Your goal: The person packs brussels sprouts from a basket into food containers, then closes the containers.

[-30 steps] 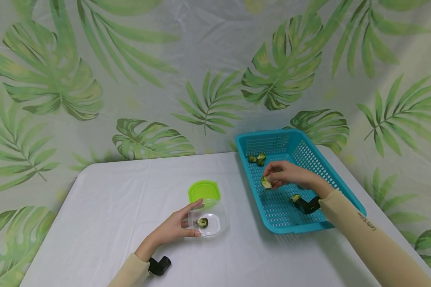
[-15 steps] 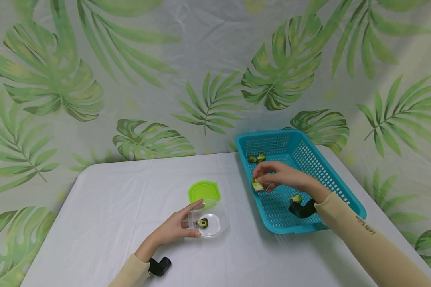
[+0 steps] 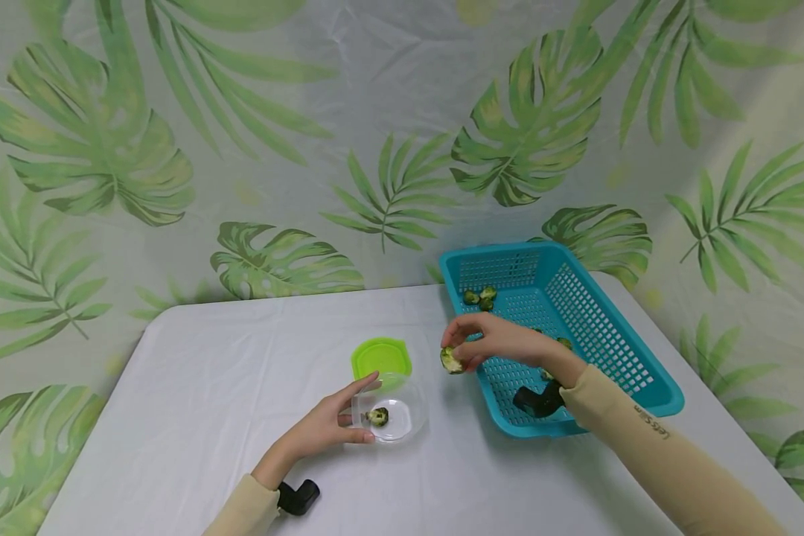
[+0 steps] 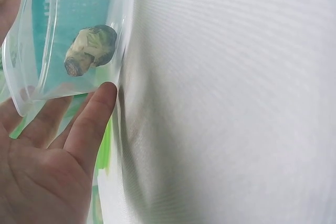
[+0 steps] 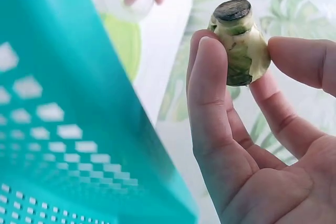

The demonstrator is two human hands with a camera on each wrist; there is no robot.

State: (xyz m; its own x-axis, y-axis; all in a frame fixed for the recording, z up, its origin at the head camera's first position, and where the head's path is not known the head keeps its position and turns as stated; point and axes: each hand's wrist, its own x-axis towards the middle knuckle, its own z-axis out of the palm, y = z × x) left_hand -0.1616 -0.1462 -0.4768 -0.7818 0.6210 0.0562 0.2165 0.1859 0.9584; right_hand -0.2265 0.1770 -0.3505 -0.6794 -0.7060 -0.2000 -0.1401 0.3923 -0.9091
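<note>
My left hand [image 3: 324, 423] holds a clear plastic container [image 3: 410, 412] on the white table, thumb on the near side and fingers round the far side. A single Brussels sprout [image 4: 94, 48] lies inside it, its brown cut stem showing in the left wrist view. Between thumb and fingertips, my right hand [image 3: 499, 340] pinches another Brussels sprout [image 5: 241, 53], dark stem end up in the right wrist view. That hand is over the left rim of the blue basket [image 3: 474, 357], to the right of the container.
A lime-green lid [image 3: 379, 356] lies just behind the container. Several Brussels sprouts [image 3: 487, 294] sit in the basket's far left corner, others under my right forearm. Behind the white table [image 3: 208, 372] hangs a leaf-patterned curtain [image 3: 281, 253].
My right hand has carried its Brussels sprout leftward, from above the basket's inside to past its left rim. The left hand and container have stayed in place.
</note>
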